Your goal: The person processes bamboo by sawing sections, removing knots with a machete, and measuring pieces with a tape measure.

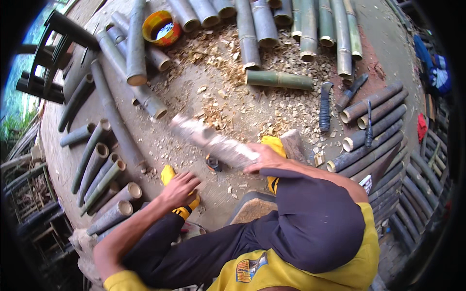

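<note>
My right hand [264, 157] is closed around the near end of a pale, scraped bamboo tube [228, 149]. The tube slants away to the far left, its far end smeared by motion. Over my left foot, in yellow footwear [168, 173], hovers my left hand [180, 188], holding nothing, fingers loosely apart. A small black and orange object [212, 163] lies on the ground just under the tube. To the right of my right hand stands a short wooden block [293, 146]. A knife with a dark wrapped handle [324, 109] lies farther right.
Bamboo shavings [218, 102] cover the ground ahead. A green bamboo piece [279, 80] lies there, with many tubes [250, 43] beyond. More tubes line the left [111, 111] and right [374, 133], a thin dark-handled tool [369, 128] atop the latter. A red-yellow bowl [149, 25] is far left.
</note>
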The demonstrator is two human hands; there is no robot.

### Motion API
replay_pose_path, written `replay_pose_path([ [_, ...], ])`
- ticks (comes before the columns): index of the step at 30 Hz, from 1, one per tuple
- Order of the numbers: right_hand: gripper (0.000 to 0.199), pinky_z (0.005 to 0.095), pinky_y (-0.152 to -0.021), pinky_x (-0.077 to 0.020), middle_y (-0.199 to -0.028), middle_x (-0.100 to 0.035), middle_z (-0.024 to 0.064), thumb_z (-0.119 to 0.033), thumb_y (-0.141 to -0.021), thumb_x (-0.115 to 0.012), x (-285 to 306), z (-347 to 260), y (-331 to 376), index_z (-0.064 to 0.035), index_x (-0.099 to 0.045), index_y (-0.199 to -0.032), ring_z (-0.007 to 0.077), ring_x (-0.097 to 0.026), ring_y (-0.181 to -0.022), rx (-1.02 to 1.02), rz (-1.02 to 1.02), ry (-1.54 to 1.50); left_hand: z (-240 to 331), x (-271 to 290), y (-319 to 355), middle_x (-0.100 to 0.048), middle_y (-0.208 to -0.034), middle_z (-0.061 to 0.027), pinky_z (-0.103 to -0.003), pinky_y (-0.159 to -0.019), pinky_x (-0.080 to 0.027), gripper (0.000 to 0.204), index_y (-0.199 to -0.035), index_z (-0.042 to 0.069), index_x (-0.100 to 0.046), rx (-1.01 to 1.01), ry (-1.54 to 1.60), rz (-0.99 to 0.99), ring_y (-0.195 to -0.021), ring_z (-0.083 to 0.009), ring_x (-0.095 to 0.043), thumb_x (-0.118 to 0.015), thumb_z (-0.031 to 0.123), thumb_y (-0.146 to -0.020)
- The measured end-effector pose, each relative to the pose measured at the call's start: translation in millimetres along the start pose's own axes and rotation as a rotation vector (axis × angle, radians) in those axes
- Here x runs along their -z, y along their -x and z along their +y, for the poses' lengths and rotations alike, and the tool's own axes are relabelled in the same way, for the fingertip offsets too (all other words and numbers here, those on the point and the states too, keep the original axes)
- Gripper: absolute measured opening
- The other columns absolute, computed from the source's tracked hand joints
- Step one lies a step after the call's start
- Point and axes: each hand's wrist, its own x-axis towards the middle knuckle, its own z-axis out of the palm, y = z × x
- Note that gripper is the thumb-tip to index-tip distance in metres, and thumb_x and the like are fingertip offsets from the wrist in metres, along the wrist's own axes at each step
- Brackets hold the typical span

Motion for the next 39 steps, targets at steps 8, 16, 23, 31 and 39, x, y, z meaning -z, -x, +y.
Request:
replay_pose_path([
  [8,0.070,0.0385,-0.080,-0.0510,-0.107,-0.058,0.0220,-0.047,-0.080,-0.062,74.3,14.8,74.2,0.0009,-0.046,-0.128,0.0323,-0.059,-0.094,-0.001,0.231,0.530,-0.1,-116.5,-82.1,-0.031,-0.138,-0.0177,-0.045,-0.094,-0.043,0.047,-0.106,0.020,-0.063,0.397,0.154,0.425,-0.113,-0.0425,-0.042,-0.074,0.010,-0.061],
  [16,0.082,0.0438,-0.079,-0.0495,-0.111,-0.054,0.0217,-0.046,-0.064,-0.076,-13.3,43.8,9.6,0.0015,-0.042,-0.122,0.0353,-0.052,-0.103,0.322,-0.244,0.799,-52.4,-8.7,46.7,-0.042,-0.120,-0.0167,-0.040,-0.091,-0.045,0.041,-0.101,0.015,-0.064,0.850,0.154,0.543,-0.107,-0.0364,-0.052,-0.075,0.010,-0.062],
  [23,0.076,0.0472,-0.086,-0.0443,-0.120,-0.050,0.0190,-0.013,-0.065,-0.070,19.3,25.1,-75.8,-0.0105,-0.038,-0.134,0.0333,-0.048,-0.104,0.190,-0.004,1.019,-6.8,102.3,98.6,-0.043,-0.119,-0.0143,-0.037,-0.089,-0.046,0.042,-0.101,0.011,-0.064,0.761,0.055,0.422,-0.108,-0.0297,-0.050,-0.075,0.008,-0.061],
  [31,0.085,0.0449,-0.088,-0.0481,-0.132,-0.042,0.0179,-0.044,-0.077,-0.068,47.0,-62.3,-60.6,-0.0188,-0.022,-0.144,0.0284,-0.053,-0.108,0.315,0.159,-0.102,78.4,160.9,-11.8,-0.045,-0.108,-0.0067,-0.026,-0.071,-0.052,0.035,-0.113,0.006,-0.059,0.645,0.718,0.456,-0.080,-0.0157,-0.059,-0.069,0.010,-0.080],
  [39,0.038,0.0310,-0.073,-0.0524,-0.096,-0.061,0.0134,-0.023,-0.087,-0.058,82.3,-7.4,74.0,-0.0028,-0.052,-0.119,0.0198,-0.062,-0.088,-0.050,0.547,-0.529,120.9,168.3,-185.6,-0.059,-0.111,-0.0157,-0.038,-0.085,-0.048,0.050,-0.124,0.005,-0.051,-0.025,0.228,0.094,-0.097,-0.0251,-0.060,-0.068,0.018,-0.078],
])
